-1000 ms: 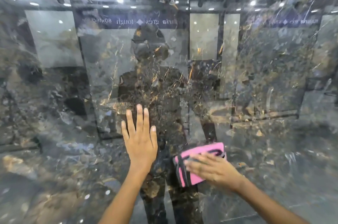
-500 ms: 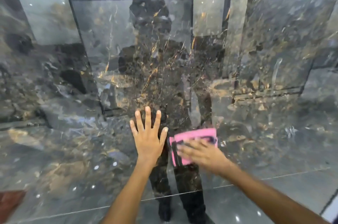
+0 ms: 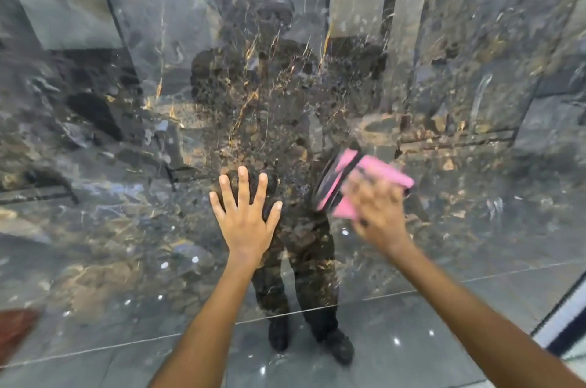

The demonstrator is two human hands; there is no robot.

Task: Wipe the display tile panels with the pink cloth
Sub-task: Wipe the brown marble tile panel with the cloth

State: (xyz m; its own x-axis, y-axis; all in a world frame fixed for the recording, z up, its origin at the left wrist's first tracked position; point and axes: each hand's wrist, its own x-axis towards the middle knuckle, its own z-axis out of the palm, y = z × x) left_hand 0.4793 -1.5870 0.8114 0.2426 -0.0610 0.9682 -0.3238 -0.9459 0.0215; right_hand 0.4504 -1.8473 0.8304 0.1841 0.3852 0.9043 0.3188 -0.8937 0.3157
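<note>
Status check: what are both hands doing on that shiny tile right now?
Left hand flat on the dark marble tile panel, fingers spread. Right hand presses the pink cloth to it, blurred. Nothing in the way.

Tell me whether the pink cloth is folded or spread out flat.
Folded: the pink cloth forms a compact thick pad under the right hand, pressed on the tile panel.

Showroom floor and edges around the scene

Grey glossy floor tiles (image 3: 396, 356) run along the bottom of the frame, dotted with reflected ceiling lights. A reddish-brown blurred patch (image 3: 14, 329) sits at the lower left edge; a white and dark strip (image 3: 567, 327) crosses the lower right corner.
</note>
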